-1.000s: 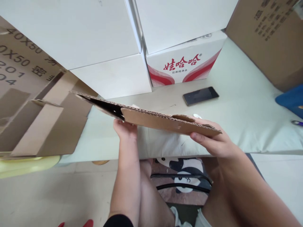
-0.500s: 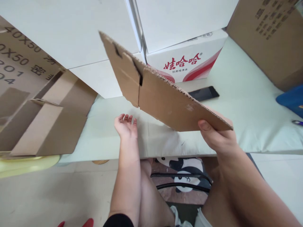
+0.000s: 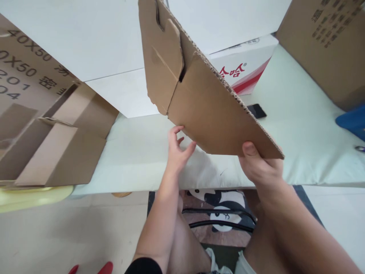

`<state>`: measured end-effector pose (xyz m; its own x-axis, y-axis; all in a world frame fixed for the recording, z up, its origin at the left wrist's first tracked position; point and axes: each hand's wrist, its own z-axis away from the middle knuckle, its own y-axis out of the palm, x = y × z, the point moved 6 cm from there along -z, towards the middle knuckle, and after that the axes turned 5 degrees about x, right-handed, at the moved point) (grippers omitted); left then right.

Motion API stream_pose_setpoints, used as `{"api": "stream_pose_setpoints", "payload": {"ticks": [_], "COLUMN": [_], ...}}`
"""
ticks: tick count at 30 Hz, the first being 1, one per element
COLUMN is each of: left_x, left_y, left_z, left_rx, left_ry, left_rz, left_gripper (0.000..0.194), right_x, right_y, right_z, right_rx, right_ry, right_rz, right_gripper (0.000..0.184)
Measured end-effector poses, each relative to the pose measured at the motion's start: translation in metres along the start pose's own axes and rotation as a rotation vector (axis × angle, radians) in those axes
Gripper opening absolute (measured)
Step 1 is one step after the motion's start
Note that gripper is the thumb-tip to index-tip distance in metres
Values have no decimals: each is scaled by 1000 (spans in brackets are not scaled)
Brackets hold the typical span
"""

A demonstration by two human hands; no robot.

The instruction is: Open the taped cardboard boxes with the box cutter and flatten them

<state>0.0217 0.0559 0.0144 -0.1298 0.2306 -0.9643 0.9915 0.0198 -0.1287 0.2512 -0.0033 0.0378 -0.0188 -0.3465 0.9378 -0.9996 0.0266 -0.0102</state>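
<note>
A flattened cardboard box (image 3: 211,110) is held up at a slant above the covered table, its slotted flaps at the upper left. My right hand (image 3: 261,161) grips its lower right corner, thumb on the near face and the other fingers hidden behind. My left hand (image 3: 180,148) is at the lower edge of the cardboard, thumb and fingers apart, the fingertips close to that edge. Whether they touch it I cannot tell. A black phone (image 3: 257,110) lies on the table behind the cardboard, partly hidden by it.
An open cardboard box (image 3: 76,152) stands at the left, by a yellow plastic piece (image 3: 37,198). White boxes (image 3: 114,45) and a white-and-red carton (image 3: 251,72) line the back. At the right are a large brown box (image 3: 322,49), a blue object (image 3: 353,121) and the pale green tabletop (image 3: 310,144).
The flattened box has swung its left end upward and tilted more steeply. My left hand has moved right and up to its lower edge. My right hand keeps its grip on the corner.
</note>
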Motion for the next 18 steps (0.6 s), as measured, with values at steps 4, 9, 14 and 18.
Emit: {"api": "stream_pose_setpoints", "payload": {"ticks": [4,9,14,18], "left_x": [3,8,14,5], "left_y": [20,43,63,67], "left_z": [7,20,33,39], "left_rx": [205,285,150,17], "left_ry": [38,169,181,256], "left_rz": [-200,-397,-520,-549], "left_gripper": [91,121,120,119], "right_x": [4,13,9,12], "right_y": [-1,7,15,20], "right_z": [1,-6,-5,1], "right_rx": [-130,-230,-315,-134], "right_ry": [-44,11,60,24], "right_rz": [26,-91,-199,-82], "right_gripper": [45,49,53,53]}}
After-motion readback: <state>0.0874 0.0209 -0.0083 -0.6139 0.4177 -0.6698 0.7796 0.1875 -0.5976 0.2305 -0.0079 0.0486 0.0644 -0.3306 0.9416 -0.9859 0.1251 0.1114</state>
